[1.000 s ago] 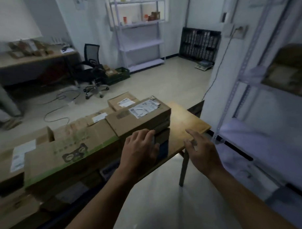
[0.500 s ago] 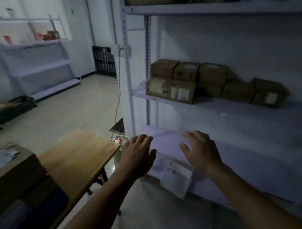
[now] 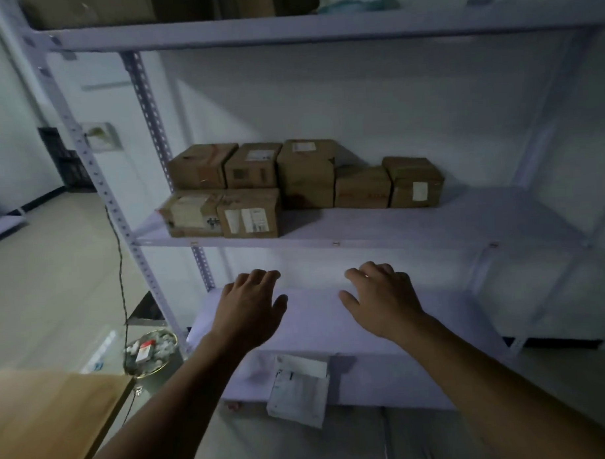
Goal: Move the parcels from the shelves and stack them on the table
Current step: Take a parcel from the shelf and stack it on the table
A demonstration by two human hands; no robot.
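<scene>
Cardboard parcels (image 3: pixel 252 214) sitting on shelf (image 3: pixel 431 224) above fingertips; left hand (image 3: pixel 249 306), right hand (image 3: pixel 382 302) hovering palm-down, fingers loosely spread, gripping nothing.

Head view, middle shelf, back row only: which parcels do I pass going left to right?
Far-left parcel → second parcel → tall parcel → low parcel → side-labelled parcel.

I see seven brown cardboard parcels (image 3: pixel 306 174) grouped upright on the left part of the pale middle shelf (image 3: pixel 431 221): two labelled ones in front, five side by side behind. The wooden table (image 3: pixel 43 420) corner shows lower left.
</scene>
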